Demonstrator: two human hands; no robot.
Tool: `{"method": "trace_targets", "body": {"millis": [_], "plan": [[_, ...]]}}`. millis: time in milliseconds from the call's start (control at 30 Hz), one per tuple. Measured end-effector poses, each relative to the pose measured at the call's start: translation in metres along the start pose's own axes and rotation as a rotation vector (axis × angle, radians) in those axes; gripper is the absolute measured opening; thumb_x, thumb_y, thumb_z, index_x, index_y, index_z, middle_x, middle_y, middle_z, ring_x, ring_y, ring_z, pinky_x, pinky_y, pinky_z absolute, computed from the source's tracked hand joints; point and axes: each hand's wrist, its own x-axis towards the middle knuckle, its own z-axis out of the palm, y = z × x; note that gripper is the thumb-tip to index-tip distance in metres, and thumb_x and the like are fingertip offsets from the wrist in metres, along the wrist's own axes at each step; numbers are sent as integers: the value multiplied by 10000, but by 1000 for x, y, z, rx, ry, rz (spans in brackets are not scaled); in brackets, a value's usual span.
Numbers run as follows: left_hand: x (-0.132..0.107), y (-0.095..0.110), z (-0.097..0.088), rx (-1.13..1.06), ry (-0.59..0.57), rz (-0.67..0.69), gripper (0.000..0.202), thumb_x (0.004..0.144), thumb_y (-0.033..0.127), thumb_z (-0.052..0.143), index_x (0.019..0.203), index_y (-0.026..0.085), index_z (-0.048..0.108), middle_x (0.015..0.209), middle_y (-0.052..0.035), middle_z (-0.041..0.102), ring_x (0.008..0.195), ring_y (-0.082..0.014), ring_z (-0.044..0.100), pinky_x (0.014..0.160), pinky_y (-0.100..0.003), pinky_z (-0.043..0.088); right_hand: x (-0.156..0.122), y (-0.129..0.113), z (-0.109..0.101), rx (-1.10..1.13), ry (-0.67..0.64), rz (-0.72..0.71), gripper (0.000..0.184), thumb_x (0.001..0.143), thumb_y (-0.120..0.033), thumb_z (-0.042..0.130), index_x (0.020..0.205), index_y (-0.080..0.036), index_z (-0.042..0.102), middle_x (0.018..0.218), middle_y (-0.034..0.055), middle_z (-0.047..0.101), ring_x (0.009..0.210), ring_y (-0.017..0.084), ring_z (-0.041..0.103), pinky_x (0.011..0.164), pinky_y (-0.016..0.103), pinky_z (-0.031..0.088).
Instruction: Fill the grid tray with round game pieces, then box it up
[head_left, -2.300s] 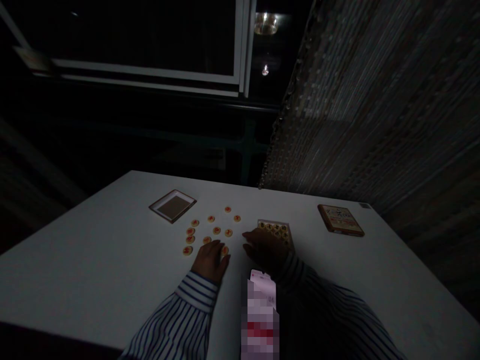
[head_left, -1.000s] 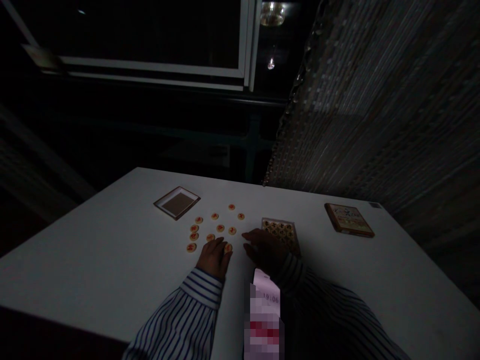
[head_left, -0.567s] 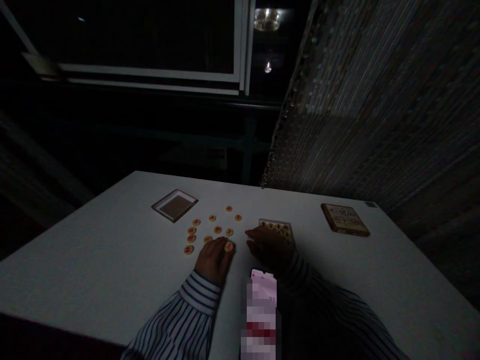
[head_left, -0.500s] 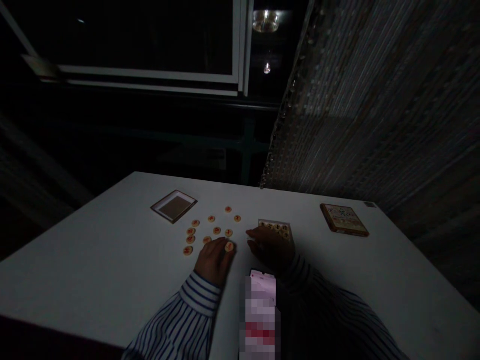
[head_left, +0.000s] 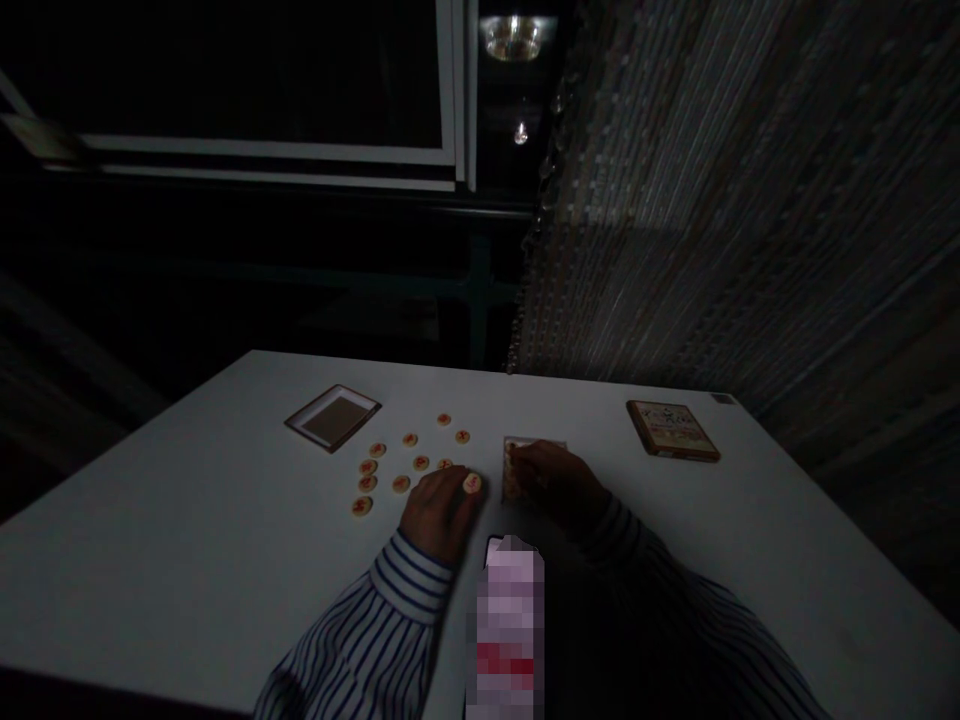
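Note:
My left hand [head_left: 437, 512] is closed, with a round Chinese chess piece [head_left: 472, 484] held at its thumb and fingertips, its red character facing up. Several more red-marked Chinese chess pieces [head_left: 367, 467] lie loose on the white table [head_left: 187, 560], to the left of and beyond that hand; one is partly covered by it. Over a small open box [head_left: 505, 470] of chess pieces, my right hand [head_left: 559, 485] has its fingers pinched together at the box's left side. Whatever is between those fingertips is too dark to make out. The right hand hides much of the box.
An open shallow tray or lid [head_left: 332, 418] lies at the far left. A flat box with a printed cover [head_left: 673, 430] is at the right. A lit phone [head_left: 510, 620] lies between my forearms. A bead curtain [head_left: 637, 280] hangs behind the table.
My right hand has moved from the near left of the box onto its left side, fingers now pinched. My left hand has shifted slightly right with its piece. The view has turned a little right.

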Motion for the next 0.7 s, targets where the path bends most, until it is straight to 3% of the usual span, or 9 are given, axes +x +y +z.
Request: {"method": "trace_targets", "body": {"millis": [400, 700], "plan": [[23, 22, 6, -105, -35, -26, 220, 763, 283, 452, 923, 159, 539, 892, -71, 612, 838, -173, 546, 752, -342, 440, -6, 18, -8, -51, -9, 47, 208, 784, -264, 407, 848, -172, 582, 793, 56, 623, 715, 144, 559, 635, 256, 427], [33, 28, 16, -120, -71, -11, 224, 768, 284, 439, 936, 167, 531, 904, -64, 599, 855, -173, 529, 772, -335, 428, -3, 20, -19, -71, -64, 94, 181, 771, -256, 428, 768, -180, 592, 722, 44, 624, 665, 140, 559, 595, 240, 413]]}}
